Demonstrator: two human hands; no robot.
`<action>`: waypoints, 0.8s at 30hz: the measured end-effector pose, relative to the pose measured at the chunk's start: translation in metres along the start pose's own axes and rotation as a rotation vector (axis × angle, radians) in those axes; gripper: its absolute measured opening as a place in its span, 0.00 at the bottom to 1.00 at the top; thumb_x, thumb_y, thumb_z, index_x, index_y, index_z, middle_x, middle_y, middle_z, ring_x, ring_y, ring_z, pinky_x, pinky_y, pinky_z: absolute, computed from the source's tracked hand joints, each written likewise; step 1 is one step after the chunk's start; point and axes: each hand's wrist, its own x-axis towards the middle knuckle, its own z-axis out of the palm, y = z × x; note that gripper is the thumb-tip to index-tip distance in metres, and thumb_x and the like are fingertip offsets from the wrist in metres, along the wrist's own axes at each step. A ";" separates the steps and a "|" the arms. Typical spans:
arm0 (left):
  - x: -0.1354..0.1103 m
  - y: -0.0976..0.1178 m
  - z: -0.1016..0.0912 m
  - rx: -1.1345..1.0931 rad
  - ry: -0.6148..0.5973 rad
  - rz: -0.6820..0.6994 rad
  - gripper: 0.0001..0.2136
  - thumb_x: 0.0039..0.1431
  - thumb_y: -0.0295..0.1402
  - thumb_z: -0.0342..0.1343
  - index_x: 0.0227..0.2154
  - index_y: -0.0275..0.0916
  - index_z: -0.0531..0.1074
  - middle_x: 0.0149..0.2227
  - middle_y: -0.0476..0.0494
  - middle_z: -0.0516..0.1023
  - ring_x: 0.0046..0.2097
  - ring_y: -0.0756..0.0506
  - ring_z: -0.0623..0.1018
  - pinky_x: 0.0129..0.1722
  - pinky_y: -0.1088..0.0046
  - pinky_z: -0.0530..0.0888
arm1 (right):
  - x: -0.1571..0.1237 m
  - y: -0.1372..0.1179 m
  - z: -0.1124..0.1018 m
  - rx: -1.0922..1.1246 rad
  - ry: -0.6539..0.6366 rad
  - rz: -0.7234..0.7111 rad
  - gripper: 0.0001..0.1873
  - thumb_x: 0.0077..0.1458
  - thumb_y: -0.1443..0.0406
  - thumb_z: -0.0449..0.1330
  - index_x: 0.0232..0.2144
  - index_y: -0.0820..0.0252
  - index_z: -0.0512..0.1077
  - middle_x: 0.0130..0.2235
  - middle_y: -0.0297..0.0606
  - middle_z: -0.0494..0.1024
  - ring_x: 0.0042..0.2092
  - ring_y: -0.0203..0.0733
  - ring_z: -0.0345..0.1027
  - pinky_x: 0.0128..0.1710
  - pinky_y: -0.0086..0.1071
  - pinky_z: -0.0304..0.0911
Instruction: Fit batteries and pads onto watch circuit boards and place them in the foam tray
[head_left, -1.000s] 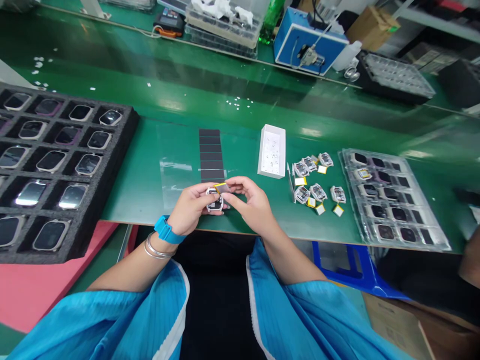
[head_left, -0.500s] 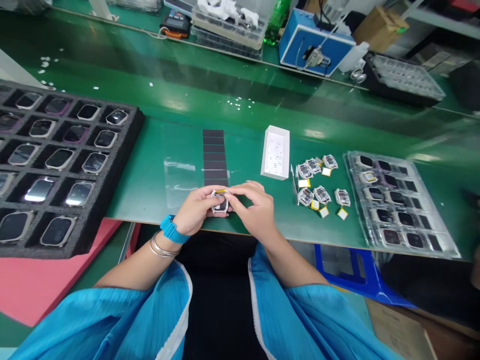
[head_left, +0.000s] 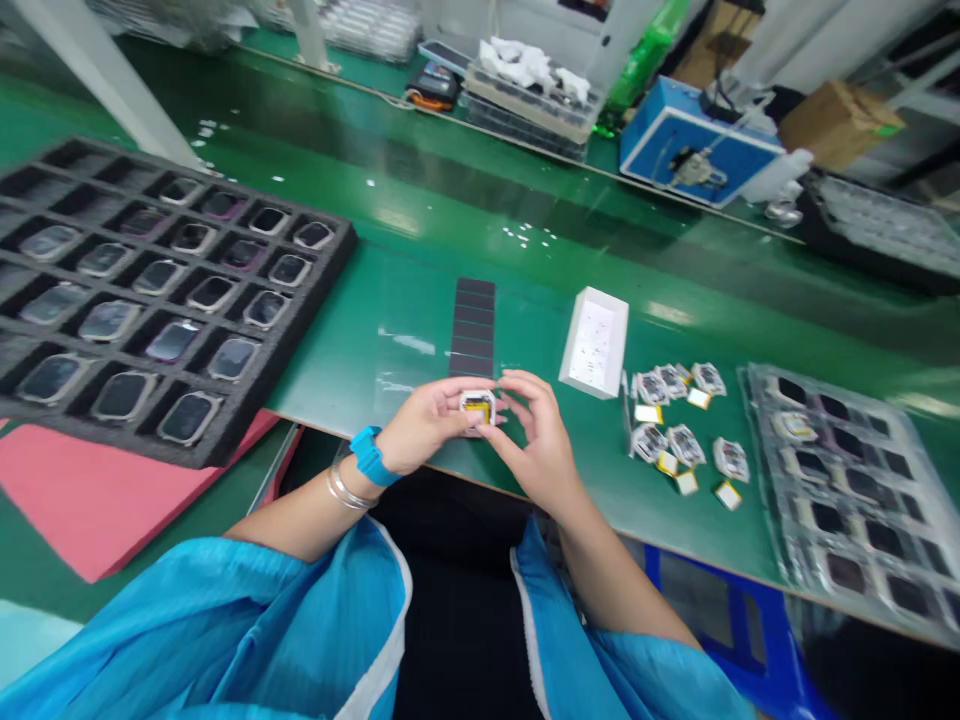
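Observation:
In front of my body, close to the bench edge, I hold a small smartwatch case (head_left: 470, 398) with its inside facing up. A yellow-edged battery (head_left: 478, 408) lies within its pale frame. My left hand (head_left: 424, 428) grips the case from the left, fingers behind it and thumb along the lower edge. My right hand (head_left: 546, 440) curves around the right side, its thumb against the lower right corner and its forefinger by the upper right one. Just beyond my hands lies a strip of black rectangular stickers (head_left: 473, 325) on a clear sheet.
A black foam tray (head_left: 330, 262) of watch cases stands left. To the right are a white box (head_left: 571, 375), several open watch modules (head_left: 682, 444) with batteries, and a clear plastic tray (head_left: 911, 510) of watch parts. A blue box (head_left: 660, 130) sits at the back.
The battery has swung from the case's top edge down into the case. My right fingertips have spread from a pinch to the case's right side. The camera view has shifted left.

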 end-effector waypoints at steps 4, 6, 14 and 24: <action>-0.003 -0.006 -0.004 0.175 -0.087 0.195 0.17 0.50 0.37 0.68 0.42 0.35 0.77 0.41 0.36 0.81 0.44 0.41 0.81 0.49 0.64 0.75 | -0.012 0.004 0.008 0.196 -0.077 0.243 0.25 0.54 0.59 0.66 0.54 0.52 0.70 0.47 0.43 0.80 0.43 0.45 0.79 0.42 0.38 0.78; -0.005 -0.008 -0.010 0.186 -0.133 0.244 0.16 0.52 0.40 0.67 0.40 0.35 0.77 0.42 0.36 0.81 0.46 0.40 0.81 0.50 0.62 0.75 | -0.017 0.008 0.016 0.132 0.016 0.217 0.23 0.52 0.59 0.67 0.50 0.53 0.73 0.43 0.42 0.82 0.39 0.45 0.80 0.41 0.38 0.79; -0.074 0.055 -0.050 0.225 0.162 0.291 0.17 0.59 0.35 0.60 0.51 0.46 0.73 0.47 0.46 0.81 0.47 0.42 0.81 0.43 0.64 0.78 | -0.010 0.011 0.038 0.311 -0.184 0.114 0.33 0.55 0.60 0.65 0.62 0.48 0.62 0.56 0.47 0.76 0.54 0.50 0.74 0.53 0.46 0.73; -0.187 0.161 -0.253 1.168 1.630 0.574 0.19 0.42 0.40 0.71 0.33 0.31 0.77 0.29 0.48 0.79 0.44 0.40 0.76 0.56 0.55 0.66 | -0.026 0.016 0.010 0.080 0.287 0.203 0.13 0.53 0.56 0.65 0.39 0.54 0.78 0.35 0.43 0.83 0.36 0.53 0.80 0.45 0.52 0.75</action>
